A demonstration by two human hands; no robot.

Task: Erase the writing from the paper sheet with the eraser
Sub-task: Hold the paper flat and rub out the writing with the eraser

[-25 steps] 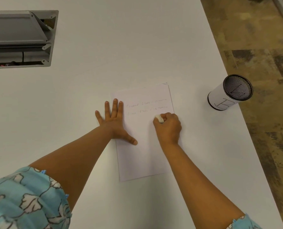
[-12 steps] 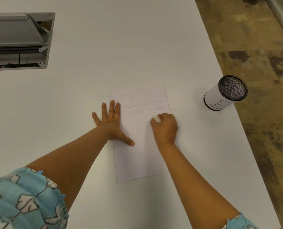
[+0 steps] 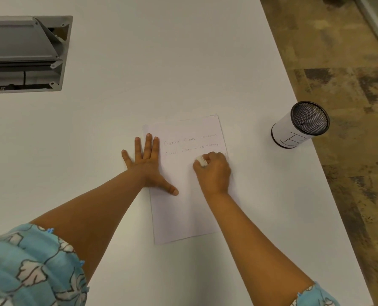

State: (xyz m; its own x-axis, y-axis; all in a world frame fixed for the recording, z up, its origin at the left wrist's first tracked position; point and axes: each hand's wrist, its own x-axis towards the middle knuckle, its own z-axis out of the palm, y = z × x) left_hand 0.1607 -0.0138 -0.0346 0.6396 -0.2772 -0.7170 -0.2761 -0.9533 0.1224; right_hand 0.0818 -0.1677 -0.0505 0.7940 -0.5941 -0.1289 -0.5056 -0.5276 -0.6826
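Note:
A white paper sheet [image 3: 183,213] lies on the white table, with two faint pencil lines of writing [image 3: 190,143] near its top. My left hand [image 3: 149,164] lies flat with fingers spread on the sheet's left edge, thumb on the paper. My right hand [image 3: 214,173] is closed around a small white eraser [image 3: 201,161], whose tip rests on the paper just below the right end of the second line. Most of the eraser is hidden in my fingers.
A white cylindrical holder with a black mesh top [image 3: 300,125] stands near the table's right edge [image 3: 329,173]. A grey open cable box [image 3: 24,54] is recessed in the table at the far left. Patterned floor lies beyond the right edge.
My right hand with the eraser has shifted slightly left along the second line. My left hand stays flat on the sheet. The camera view has drifted a little.

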